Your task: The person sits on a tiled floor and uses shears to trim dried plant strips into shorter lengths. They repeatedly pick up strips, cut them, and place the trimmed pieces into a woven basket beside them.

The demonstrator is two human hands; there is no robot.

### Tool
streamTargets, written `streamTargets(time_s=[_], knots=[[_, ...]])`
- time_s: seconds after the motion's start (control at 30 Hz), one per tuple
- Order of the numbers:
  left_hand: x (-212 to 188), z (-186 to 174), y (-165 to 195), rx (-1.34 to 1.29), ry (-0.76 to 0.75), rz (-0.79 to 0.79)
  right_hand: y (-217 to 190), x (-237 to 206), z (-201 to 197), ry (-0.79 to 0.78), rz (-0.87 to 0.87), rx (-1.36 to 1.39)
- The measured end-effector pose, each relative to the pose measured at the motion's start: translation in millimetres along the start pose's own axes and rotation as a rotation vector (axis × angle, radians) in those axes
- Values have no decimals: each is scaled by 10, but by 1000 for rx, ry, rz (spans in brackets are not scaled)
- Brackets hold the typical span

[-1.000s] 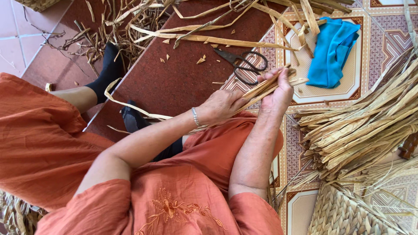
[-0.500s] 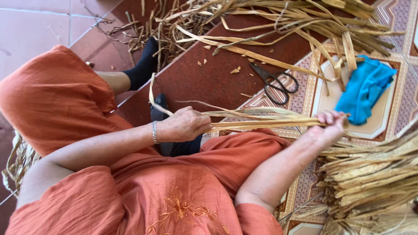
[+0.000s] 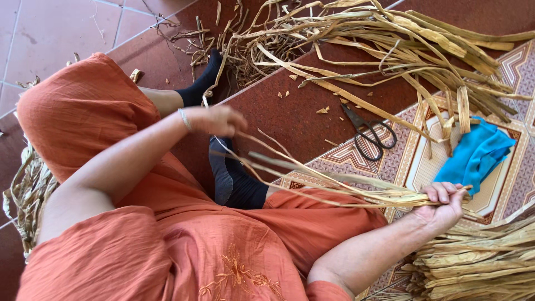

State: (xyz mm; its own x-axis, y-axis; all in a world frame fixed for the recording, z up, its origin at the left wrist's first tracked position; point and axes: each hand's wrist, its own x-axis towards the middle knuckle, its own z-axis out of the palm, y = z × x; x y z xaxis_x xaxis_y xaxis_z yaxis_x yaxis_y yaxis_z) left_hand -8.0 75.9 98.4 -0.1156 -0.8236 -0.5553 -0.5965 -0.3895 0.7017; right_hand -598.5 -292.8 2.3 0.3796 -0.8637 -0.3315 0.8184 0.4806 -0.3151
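I sit on the floor in orange clothes. My right hand (image 3: 444,204) grips one end of a thin bundle of dried plant strips (image 3: 356,192) that stretches across my lap. My left hand (image 3: 220,120), with a bracelet at the wrist, pinches the far ends of a few thin strands of that bundle, which fan out toward it. This hand is blurred by motion. My feet in black socks (image 3: 234,181) lie under the strips.
Black scissors (image 3: 368,134) lie on the dark red floor by a patterned tile. A blue cloth (image 3: 473,156) sits right of them. A loose heap of dried strips (image 3: 390,39) spreads at the top, a flattened stack (image 3: 479,262) lies at the lower right, and a braided piece (image 3: 28,189) lies at the left.
My hands have drawn apart: the left hand slid away along the strips toward my knee, and the strands have spread into a fan. The right hand keeps its grip near the blue cloth.
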Motion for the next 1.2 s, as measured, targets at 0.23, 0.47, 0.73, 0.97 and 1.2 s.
streamTargets(time_s=[0.23, 0.47, 0.73, 0.97, 1.2], knots=[[870, -553, -708, -12, 626, -458, 264, -61, 357, 20, 11, -202], [1396, -597, -1150, 206, 702, -680, 406, -185, 589, 112, -85, -471], [1525, -807, -1221, 54, 512, -764, 675, -146, 902, 204, -124, -623], [1453, -741, -1154, 157, 611, -614, 764, -184, 894, 148, -84, -653], [1577, -791, -1234, 131, 504, -735, 805, -197, 1003, 180, -107, -646]])
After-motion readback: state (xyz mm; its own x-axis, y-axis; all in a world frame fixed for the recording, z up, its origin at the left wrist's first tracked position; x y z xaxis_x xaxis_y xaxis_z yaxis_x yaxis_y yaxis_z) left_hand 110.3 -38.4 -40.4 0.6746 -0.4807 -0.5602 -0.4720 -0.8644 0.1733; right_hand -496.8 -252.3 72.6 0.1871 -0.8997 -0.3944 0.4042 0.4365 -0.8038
